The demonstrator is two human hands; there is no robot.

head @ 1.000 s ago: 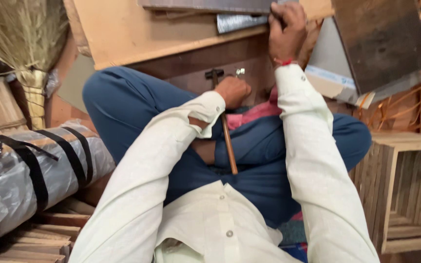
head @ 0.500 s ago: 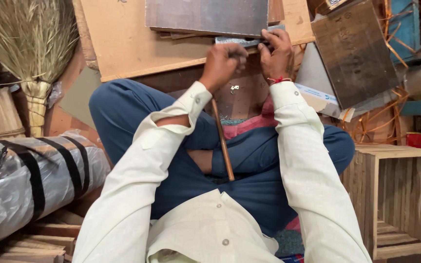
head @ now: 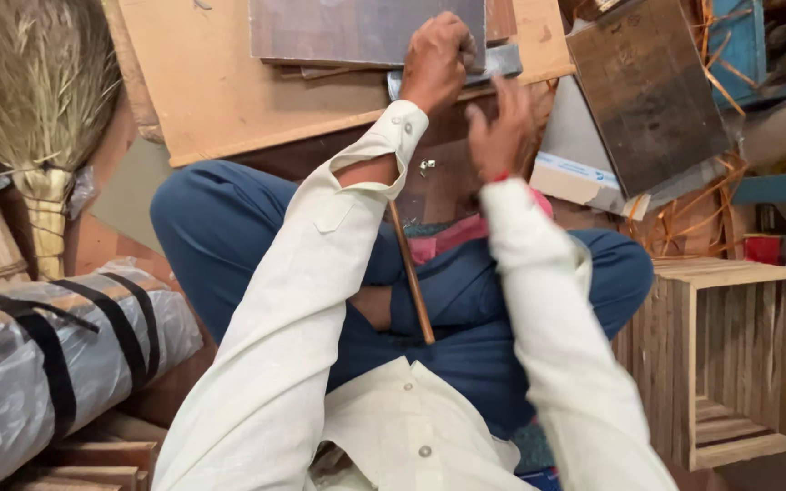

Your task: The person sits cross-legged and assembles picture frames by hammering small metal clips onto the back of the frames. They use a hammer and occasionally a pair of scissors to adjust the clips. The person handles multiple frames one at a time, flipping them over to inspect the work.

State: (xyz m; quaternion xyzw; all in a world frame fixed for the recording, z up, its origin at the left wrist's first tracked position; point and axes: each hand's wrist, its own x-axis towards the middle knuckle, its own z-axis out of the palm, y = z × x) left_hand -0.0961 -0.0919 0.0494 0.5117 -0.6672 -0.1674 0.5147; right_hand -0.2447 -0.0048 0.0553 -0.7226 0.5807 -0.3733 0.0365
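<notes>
My left hand (head: 437,59) reaches forward, its fingers closed over the left end of a grey flat strip (head: 505,62). That strip lies along the edge of a light plywood board (head: 229,91), just below a dark grey panel (head: 347,27). Blurred by motion, my right hand (head: 500,135) hangs in the air just below the strip with its fingers spread and nothing in it; a red thread circles its wrist. A wooden handle (head: 413,282) slants across my blue-trousered lap (head: 466,309), its upper end hidden behind my left forearm. Small metal bits (head: 427,166) lie near it.
A straw broom (head: 34,118) stands at the left above a plastic-wrapped bundle with black straps (head: 38,355). An open slatted wooden crate (head: 730,355) sits at the right. A dark board (head: 648,86) leans over a white box (head: 575,177). Wooden slats (head: 93,455) lie at bottom left.
My left hand has moved up from the hammer area to the grey strip and stays on it. My right hand has let go of the strip and dropped back, fingers apart.
</notes>
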